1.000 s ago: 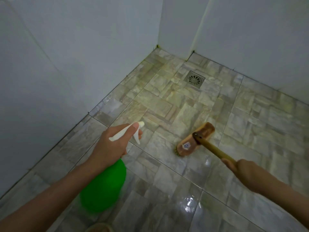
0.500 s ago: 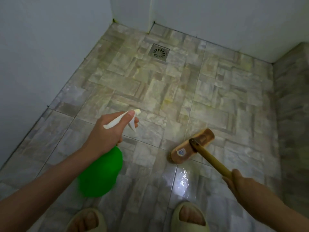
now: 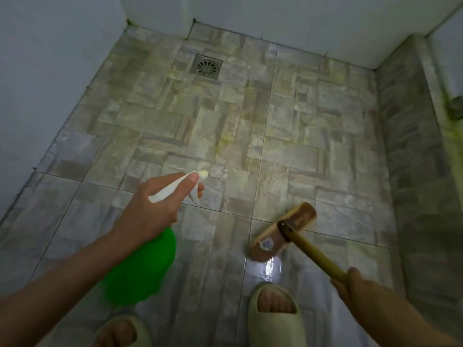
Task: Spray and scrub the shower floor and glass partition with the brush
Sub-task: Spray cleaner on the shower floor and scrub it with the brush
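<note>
Ahead, brush (image 3: 283, 231) on floor (image 3: 225, 126), well off walls (image 3: 50, 71).

Home bathroom, shower stall. Stone-pattern tiled floor (image 3: 250, 136) wet and glossy near front, square metal floor drain (image 3: 207, 67) near back corner, plain pale walls (image 3: 45, 78) closing three sides, raised tiled curb (image 3: 416, 151) at right.

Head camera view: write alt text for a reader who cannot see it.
Seen from above, a person's left hand holds a green spray bottle aimed at a tiled shower floor, while the right hand grips the handle of a wooden brush resting on the shiny tiles. A square drain sits near the far wall.
</note>
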Tool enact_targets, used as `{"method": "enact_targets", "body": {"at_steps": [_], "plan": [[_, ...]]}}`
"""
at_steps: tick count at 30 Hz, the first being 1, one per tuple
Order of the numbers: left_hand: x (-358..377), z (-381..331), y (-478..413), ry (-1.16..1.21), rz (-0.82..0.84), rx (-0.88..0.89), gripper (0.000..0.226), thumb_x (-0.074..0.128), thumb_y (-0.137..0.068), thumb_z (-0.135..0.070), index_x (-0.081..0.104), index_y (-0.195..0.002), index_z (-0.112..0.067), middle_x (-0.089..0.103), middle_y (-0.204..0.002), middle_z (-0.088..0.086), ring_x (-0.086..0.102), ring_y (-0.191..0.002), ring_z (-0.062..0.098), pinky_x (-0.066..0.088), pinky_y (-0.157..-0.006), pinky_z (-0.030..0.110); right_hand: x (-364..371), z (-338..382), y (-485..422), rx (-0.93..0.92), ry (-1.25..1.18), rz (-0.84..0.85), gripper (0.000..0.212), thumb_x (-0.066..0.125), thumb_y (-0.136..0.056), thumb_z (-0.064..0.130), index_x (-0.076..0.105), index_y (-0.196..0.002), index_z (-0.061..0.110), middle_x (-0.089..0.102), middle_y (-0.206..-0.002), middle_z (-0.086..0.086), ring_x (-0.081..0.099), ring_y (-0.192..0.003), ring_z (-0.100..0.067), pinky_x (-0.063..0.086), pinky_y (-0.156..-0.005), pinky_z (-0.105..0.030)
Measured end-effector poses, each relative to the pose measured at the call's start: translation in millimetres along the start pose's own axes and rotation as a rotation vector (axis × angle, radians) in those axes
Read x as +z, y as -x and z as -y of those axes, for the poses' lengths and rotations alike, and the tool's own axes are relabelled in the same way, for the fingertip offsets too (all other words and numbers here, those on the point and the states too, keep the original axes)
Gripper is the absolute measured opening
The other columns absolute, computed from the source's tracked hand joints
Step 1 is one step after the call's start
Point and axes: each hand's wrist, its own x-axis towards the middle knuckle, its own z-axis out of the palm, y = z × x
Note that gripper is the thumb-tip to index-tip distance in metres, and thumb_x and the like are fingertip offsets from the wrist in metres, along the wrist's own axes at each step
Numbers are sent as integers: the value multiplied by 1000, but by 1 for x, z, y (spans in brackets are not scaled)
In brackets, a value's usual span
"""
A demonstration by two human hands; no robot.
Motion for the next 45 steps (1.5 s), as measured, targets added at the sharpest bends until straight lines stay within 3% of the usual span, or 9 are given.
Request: {"method": "enact_targets", "body": {"at_steps": [3, 11, 17, 21, 25, 34, 37, 42, 45], "plan": [[14, 0, 1, 5, 85, -12, 41, 52, -84, -55, 79, -82, -24, 76, -78, -8, 52, -44, -2, 44, -47, 16, -6, 32, -49, -51, -71, -145, 44, 21, -97, 56, 42, -101, 17, 57, -79, 5, 64, -74, -18, 47, -59, -30], [45, -15, -7, -80, 282, 78, 45, 54, -84, -55, 79, -84, -17, 76, -82, 2, 52, -47, 1, 44, -54, 20, 52, -43, 32, 324, -319, 9, 47, 19, -97, 54, 44, -120, 21, 60, -113, -3, 61, -105, -20, 47, -89, -32], [79, -32, -20, -195, 480, 161, 46, 54, -85, -56, 77, -80, -16, 77, -83, -7, 68, -73, 1, 43, -57, 8, 25, -53, -26, 218, -450, -211, 35, 29, -100, 46, 33, -74, 22, 49, -67, 4, 52, -60, -14, 41, -52, -23], [105, -36, -26, -276, 594, 246, 60, 50, -91, -68, 70, -72, -16, 73, -78, 3, 64, -64, 10, 47, -62, 26, 57, -67, 2, 285, -475, -210, 68, -3, -75, 80, 37, -75, 25, 53, -64, 3, 58, -57, -13, 45, -50, -28], [139, -36, -23, -347, 621, 336, 74, 42, -82, -78, 63, -69, -8, 64, -66, 9, 64, -66, 22, 46, -66, 39, 103, -90, 61, 504, -517, 17, 114, -11, -44, 95, 49, -109, 22, 66, -106, -7, 66, -100, -22, 50, -90, -32], [184, -23, 0, -555, 430, 542, 64, 35, -87, -73, 38, -48, -22, 42, -42, -3, 49, -43, 13, 33, -43, 25, 80, -77, 67, 461, -549, 136, 94, -32, -30, 90, 22, -74, 28, 46, -68, 7, 50, -60, -3, 42, -66, -16], [186, -23, -1, -482, 392, 456, 65, 35, -84, -75, 41, -47, -23, 45, -42, -6, 52, -45, 12, 34, -45, 25, 83, -79, 67, 472, -576, 59, 67, -13, -65, 80, 25, -80, 27, 38, -67, 10, 48, -69, -10, 48, -79, -20], [192, -23, -7, -409, 466, 389, 75, 33, -82, -79, 74, -78, -17, 70, -63, -4, 68, -63, 13, 54, -64, 42, 83, -74, 72, 525, -532, 80, 108, -39, -14, 83, 26, -79, 28, 53, -81, 3, 58, -81, -17, 50, -83, -28], [198, -26, -3, -390, 471, 366, 74, 36, -81, -80, 75, -77, -17, 65, -55, -6, 65, -57, 11, 52, -58, 41, 70, -66, 70, 493, -560, 89, 63, -6, -69, 79, 29, -76, 26, 48, -73, 6, 51, -65, -10, 49, -71, -25]]}}
